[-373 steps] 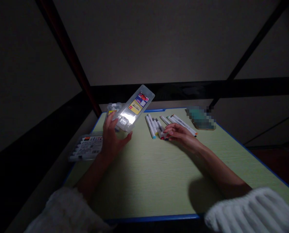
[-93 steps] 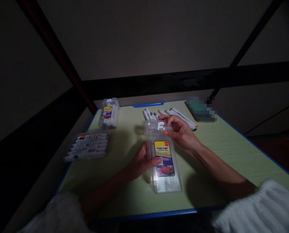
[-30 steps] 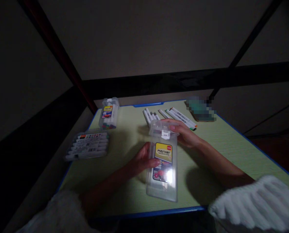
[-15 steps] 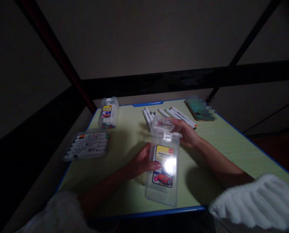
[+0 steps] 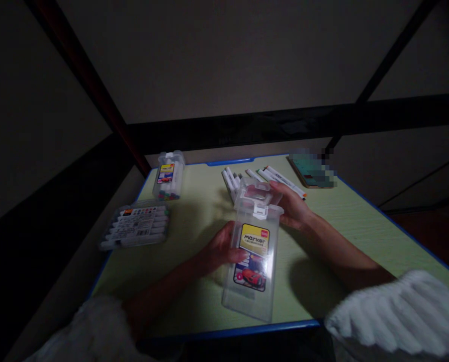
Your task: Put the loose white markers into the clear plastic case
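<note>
A clear plastic marker case (image 5: pixel 249 301) with a yellow label and a red car picture is held up above the front of the table; no markers show inside it. My left hand (image 5: pixel 224 247) grips its body from the left, thumb across the label. At the top, my right hand (image 5: pixel 290 205) holds the case's lid (image 5: pixel 257 192) from the right, with some fingers hidden behind it. The lid stands swung away from the body. Just beyond the case lie loose white markers (image 5: pixel 282 181), partly covered by the lid and my right hand.
At the back left stands a filled marker case (image 5: pixel 169 176). Nearer, a flat clear pack of markers (image 5: pixel 139 226) reaches the left edge of the pale green table (image 5: pixel 194 201). A green flat object (image 5: pixel 310 171), partly pixelated, lies at the back right.
The case has tilted slightly, its lower end shifting a little left, and the bright glare on its label has gone. Both hands keep their hold.
</note>
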Motion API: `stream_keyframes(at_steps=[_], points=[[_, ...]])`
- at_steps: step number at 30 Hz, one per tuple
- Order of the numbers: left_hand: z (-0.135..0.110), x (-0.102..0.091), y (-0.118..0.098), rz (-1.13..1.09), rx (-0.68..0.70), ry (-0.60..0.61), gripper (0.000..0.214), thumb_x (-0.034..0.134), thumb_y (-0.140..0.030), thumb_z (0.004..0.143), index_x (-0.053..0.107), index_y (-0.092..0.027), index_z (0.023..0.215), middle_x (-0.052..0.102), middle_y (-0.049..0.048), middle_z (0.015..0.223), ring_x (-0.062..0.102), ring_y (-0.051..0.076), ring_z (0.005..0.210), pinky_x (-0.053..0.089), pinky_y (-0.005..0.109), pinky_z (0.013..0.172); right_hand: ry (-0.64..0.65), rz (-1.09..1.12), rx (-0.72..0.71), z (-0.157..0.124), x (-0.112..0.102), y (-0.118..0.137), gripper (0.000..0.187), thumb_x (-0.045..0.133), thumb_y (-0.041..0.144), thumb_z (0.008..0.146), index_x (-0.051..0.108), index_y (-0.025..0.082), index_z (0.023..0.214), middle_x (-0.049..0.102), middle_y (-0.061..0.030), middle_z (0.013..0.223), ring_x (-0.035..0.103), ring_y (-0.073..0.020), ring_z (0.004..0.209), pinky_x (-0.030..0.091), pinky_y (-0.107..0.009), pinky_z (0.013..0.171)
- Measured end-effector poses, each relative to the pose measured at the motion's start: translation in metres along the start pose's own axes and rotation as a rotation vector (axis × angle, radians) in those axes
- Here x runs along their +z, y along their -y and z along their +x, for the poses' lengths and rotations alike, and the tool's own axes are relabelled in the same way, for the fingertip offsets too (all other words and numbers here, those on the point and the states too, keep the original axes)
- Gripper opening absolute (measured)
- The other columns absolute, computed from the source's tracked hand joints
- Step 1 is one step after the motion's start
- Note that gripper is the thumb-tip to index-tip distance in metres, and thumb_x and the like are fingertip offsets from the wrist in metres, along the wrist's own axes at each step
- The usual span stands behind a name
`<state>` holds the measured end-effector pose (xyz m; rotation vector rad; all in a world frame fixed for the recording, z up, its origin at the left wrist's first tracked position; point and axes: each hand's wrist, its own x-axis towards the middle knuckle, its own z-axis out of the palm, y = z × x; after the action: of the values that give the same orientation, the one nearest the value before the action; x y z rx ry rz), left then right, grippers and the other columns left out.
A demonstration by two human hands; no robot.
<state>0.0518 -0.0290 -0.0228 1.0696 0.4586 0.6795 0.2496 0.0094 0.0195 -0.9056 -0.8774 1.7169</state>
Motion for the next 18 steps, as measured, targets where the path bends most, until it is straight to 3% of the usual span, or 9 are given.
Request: stream_keyframes(at_steps=[11,18], points=[[-0.001,-0.001,-0.004,-0.047,0.009,0.081,0.059,0.079,-0.039,0.051,0.051,-0.019,0.099,0.064,0.0035,0.09,0.062,0.021,0.081,0.047,0.031,0.071,0.105,0.04,0.056,-0.002,-0.002,0.005,0.041,0.048,0.053,0.076,0.061,0.02,0.095,0.068,-0.0085,0.095,0.06,-0.023,0.1,0.048,-0.04,0.089],[-0.004,0.004,-0.011,-0.063,-0.047,0.058,0.067,0.082,-0.04,0.043,0.052,-0.018,0.098,0.063,0.0049,0.09,0.061,0.022,0.082,0.046,0.032,0.073,0.081,0.126,0.067,0.001,-0.007,0.003,0.046,0.039,0.052,0.079,0.057,0.018,0.104,0.069,-0.0083,0.094,0.063,-0.0239,0.094,0.049,-0.045,0.085]])
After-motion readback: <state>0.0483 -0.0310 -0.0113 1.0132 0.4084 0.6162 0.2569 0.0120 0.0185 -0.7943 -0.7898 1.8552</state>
